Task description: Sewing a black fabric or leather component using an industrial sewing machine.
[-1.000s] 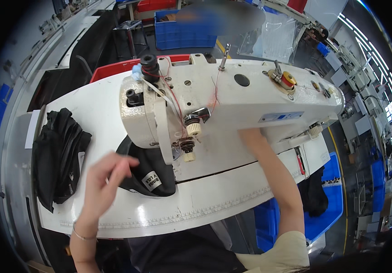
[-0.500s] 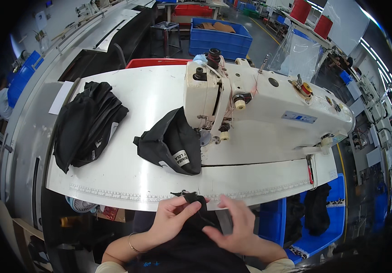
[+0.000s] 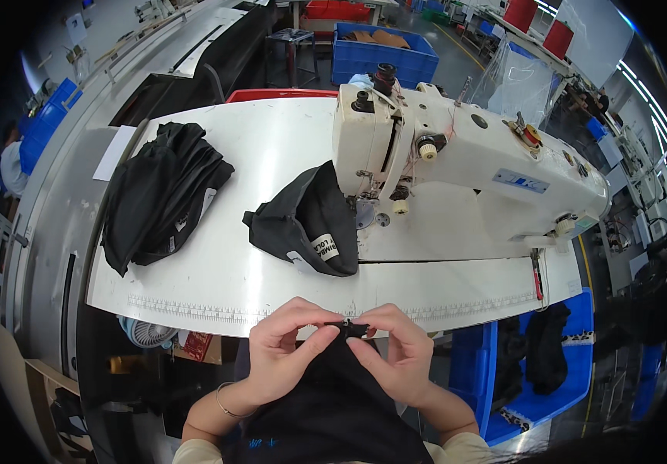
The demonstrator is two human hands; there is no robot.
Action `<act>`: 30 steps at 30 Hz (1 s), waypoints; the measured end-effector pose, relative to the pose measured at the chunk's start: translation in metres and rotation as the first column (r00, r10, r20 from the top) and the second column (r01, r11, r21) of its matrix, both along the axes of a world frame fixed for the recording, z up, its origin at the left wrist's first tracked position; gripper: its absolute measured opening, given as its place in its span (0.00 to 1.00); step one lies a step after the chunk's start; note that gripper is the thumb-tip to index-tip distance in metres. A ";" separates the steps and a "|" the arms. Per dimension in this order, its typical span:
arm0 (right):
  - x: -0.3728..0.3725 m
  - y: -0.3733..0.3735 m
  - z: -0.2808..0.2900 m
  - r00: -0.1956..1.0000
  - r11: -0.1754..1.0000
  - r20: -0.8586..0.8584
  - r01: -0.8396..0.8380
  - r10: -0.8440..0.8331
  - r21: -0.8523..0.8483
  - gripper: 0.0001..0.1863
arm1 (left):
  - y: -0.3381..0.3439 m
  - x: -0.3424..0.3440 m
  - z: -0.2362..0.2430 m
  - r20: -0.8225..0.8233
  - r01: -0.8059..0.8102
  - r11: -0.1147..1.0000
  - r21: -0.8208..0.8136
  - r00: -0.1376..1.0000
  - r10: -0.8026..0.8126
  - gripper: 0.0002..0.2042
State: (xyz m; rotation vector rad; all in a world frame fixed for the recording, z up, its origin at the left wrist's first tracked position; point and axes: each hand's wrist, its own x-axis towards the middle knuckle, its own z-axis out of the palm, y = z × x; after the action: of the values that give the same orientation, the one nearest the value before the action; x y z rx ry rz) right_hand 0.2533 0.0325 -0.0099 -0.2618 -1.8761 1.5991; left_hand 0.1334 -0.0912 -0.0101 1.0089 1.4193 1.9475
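Observation:
Close to the front edge of the white sewing table (image 3: 217, 298), my left hand (image 3: 287, 348) and my right hand (image 3: 397, 352) pinch a small black fabric piece (image 3: 352, 329) between thumbs and fingers. The fingertips almost meet, and much of the piece is hidden by them or lost against my dark clothing. Beyond my hands, a black fabric pouch (image 3: 283, 232) with a pale label rests on the table, its right edge beside the needle area of the white sewing machine (image 3: 472, 158). Neither hand touches it.
A stack of black fabric pieces (image 3: 159, 182) lies on the table's left side. Small red-handled snips (image 3: 537, 278) hang at the right front edge. Below right stands a blue bin (image 3: 472, 371) holding black fabric. A small fan (image 3: 146, 332) sits under the table at left.
My right hand has come in from an open pose and closed on the black piece beside my left fingers. The whole view has shifted, with the table now slightly higher and further right.

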 end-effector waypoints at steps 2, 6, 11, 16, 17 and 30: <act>0.005 -0.001 -0.001 1.000 1.000 -0.027 -0.009 0.008 -0.022 0.12 | -0.001 0.002 -0.003 -0.045 -0.032 0.998 -0.059 0.999 0.030 0.11; 0.012 -0.004 -0.015 1.000 0.998 -0.002 0.029 -0.029 -0.047 0.13 | 0.001 0.011 -0.008 -0.269 -0.091 0.995 -0.047 0.960 0.075 0.08; 0.017 -0.019 -0.024 0.950 0.966 -0.225 0.178 -0.218 -0.188 0.04 | 0.001 0.021 -0.015 0.170 -0.248 0.967 0.051 0.957 0.236 0.06; 0.074 0.040 -0.012 0.558 0.400 -0.093 0.458 -0.824 -0.794 0.12 | -0.062 -0.042 -0.026 0.674 -0.393 0.850 0.350 0.737 0.063 0.07; 0.090 0.060 -0.010 0.490 0.456 -0.259 0.339 -0.832 -0.823 0.12 | -0.081 -0.058 -0.026 0.712 -0.524 0.815 0.247 0.669 0.214 0.07; 0.029 -0.005 0.009 0.971 0.964 0.150 -0.210 0.186 0.164 0.13 | -0.027 0.000 0.033 -0.371 0.173 0.941 -0.292 0.886 -0.278 0.07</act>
State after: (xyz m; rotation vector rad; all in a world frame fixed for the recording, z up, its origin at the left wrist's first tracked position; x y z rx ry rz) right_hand 0.2823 0.0277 -0.0008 -0.1070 -2.1943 1.5602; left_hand 0.1334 -0.1181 0.0227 1.4447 1.6310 1.3943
